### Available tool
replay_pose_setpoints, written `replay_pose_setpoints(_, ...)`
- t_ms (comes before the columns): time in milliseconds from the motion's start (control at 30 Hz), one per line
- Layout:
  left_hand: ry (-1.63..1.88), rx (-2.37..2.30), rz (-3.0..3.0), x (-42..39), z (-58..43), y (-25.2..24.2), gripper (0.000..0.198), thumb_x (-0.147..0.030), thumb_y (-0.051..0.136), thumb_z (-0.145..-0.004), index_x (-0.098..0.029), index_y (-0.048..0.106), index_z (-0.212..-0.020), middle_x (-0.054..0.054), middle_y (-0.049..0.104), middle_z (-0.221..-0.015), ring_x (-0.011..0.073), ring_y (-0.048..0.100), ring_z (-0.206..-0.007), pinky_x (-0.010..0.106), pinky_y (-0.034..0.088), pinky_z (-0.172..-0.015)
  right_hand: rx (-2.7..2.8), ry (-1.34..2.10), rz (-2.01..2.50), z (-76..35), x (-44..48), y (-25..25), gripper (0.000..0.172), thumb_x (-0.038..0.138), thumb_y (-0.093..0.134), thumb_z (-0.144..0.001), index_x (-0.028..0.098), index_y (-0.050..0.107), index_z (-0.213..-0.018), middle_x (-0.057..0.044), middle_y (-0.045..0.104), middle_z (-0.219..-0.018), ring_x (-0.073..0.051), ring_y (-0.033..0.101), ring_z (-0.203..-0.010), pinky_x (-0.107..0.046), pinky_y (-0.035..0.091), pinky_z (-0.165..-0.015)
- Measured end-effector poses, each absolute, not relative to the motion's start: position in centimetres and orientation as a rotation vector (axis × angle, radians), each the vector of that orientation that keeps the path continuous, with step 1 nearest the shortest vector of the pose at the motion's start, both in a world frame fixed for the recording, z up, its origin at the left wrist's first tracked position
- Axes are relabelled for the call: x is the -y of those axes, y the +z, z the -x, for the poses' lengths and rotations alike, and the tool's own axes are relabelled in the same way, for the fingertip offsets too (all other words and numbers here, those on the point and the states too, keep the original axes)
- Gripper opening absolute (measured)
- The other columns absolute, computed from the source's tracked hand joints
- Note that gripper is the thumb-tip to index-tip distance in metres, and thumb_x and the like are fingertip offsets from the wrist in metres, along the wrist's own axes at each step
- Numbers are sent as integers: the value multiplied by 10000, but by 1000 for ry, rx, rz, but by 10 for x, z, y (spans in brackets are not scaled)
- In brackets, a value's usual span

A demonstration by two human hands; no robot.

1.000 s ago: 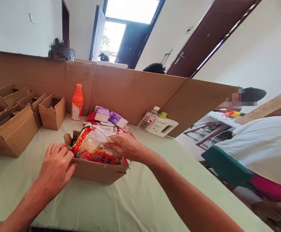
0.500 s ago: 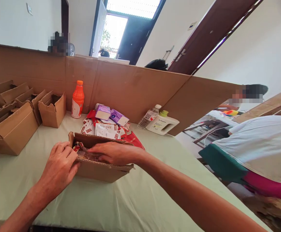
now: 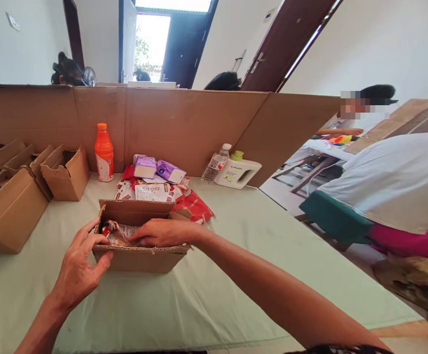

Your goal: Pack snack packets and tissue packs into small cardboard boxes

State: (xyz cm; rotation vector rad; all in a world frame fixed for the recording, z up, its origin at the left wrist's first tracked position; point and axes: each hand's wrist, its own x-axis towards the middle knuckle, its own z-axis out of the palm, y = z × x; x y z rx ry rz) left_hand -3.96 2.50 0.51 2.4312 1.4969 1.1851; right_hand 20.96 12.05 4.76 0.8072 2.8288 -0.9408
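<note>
A small open cardboard box (image 3: 140, 258) stands on the green-covered table (image 3: 214, 295) in front of me. Inside it lies a red and clear noodle packet (image 3: 113, 235). My right hand (image 3: 162, 232) lies flat on the packet inside the box, fingers stretched out and pressing down. My left hand (image 3: 79, 268) rests on the box's left front corner, thumb on the outside wall, fingers apart at the rim. Behind the box lies a pile of sachets and red packets (image 3: 162, 192) with two purple packs (image 3: 145, 167) on top.
An orange drink bottle (image 3: 103, 153), a clear water bottle (image 3: 216, 164) and a white jug (image 3: 238, 173) stand along a cardboard partition (image 3: 184, 123). Several empty cardboard boxes (image 3: 11, 191) sit at the left. A person in a white top (image 3: 394, 182) sits to the right.
The noodle packet, held above the box a second ago, has gone down inside it under my right hand. My left hand stayed at the box's left corner. The camera shifted slightly.
</note>
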Motion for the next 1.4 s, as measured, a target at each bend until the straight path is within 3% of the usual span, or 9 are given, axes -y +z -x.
replay_pose_setpoints(200, 1161, -1383, -2490, -30, 44, 10, 83, -259, 563, -963, -224, 628, -924, 167, 624, -1406, 279, 633, -1272, 448, 563, -986, -3167, -934, -1232, -260, -119, 68, 387, 204, 473, -973, 235, 712, -1277, -52, 732, -1288, -214, 677, -1183, -368, 514, -1037)
replay_pose_setpoints(333, 1132, -1338, -2470, -34, 44, 11, 138, -291, 570, -965, -229, 634, -1071, 155, 671, -1362, 272, 662, -1239, 447, 580, -975, -3196, -709, -1612, -291, -101, 57, 338, 286, 494, -980, 250, 756, -1191, -65, 771, -1175, -247, 712, -1096, -407, 562, -962)
replay_pose_setpoints(467, 1120, -1345, -2436, -38, 43, 8, 261, -324, 592, -958, -259, 621, -1209, 101, 692, -1350, 261, 671, -1225, 441, 576, -992, -3251, -419, -1902, -301, -78, 35, 302, 292, 520, -970, 256, 784, -1111, -95, 714, -1286, -278, 648, -1232, -453, 543, -1016)
replay_pose_setpoints(600, 1134, -1334, -2424, -40, 44, 6, 244, -315, 592, -956, -257, 635, -1190, 102, 697, -1341, 264, 666, -1235, 444, 577, -993, -3136, -397, -2249, -302, -70, 29, 293, 299, 553, -936, 262, 774, -1125, -95, 689, -1320, -259, 707, -1089, -398, 606, -854)
replay_pose_setpoints(733, 1132, -1330, -2423, -39, 44, 7, 208, -305, 594, -956, -258, 647, -1152, 109, 692, -1351, 266, 678, -1219, 455, 585, -982, -3246, -756, -1996, -297, -71, 27, 287, 290, 546, -948, 231, 760, -1130, -81, 780, -1134, -238, 734, -1017, -392, 601, -877)
replay_pose_setpoints(1000, 1047, -1364, -2395, -38, 43, 18, 209, -351, 586, -949, -249, 671, -1110, 99, 719, -1310, 263, 697, -1189, 425, 595, -959, -3234, -730, -1600, -292, -75, 19, 385, 262, 435, -1013, 265, 661, -1324, -73, 713, -1323, -264, 659, -1218, -513, 517, -1042)
replay_pose_setpoints(1167, 1030, -1597, -2247, -50, 38, 18, 320, -459, 522, -969, -254, 642, -1183, 40, 781, -1100, 225, 757, -932, 328, 619, -734, -3196, -941, -1523, -292, -91, 12, 465, 181, 386, -975, 240, 632, -1366, -88, 755, -1218, -239, 694, -1140, -462, 549, -999)
replay_pose_setpoints(1300, 1126, -1635, -2277, -60, 29, 6, 407, -366, 528, -966, -236, 547, -1351, 93, 704, -1250, 251, 689, -1124, 429, 570, -969, -3268, -1238, -1664, -290, -93, -1, 419, 233, 367, -1006, 209, 642, -1321, -103, 759, -1192, -207, 732, -1035, -406, 588, -927)
replay_pose_setpoints(1400, 1191, -1648, -2350, -62, 25, -5, 429, -324, 500, -985, -239, 520, -1405, 137, 584, -1413, 287, 563, -1320, 504, 485, -1098, -3445, -901, -2046, -288, -90, -2, 345, 304, 442, -1017, 230, 673, -1262, -120, 704, -1302, -242, 662, -1213, -458, 516, -1056)
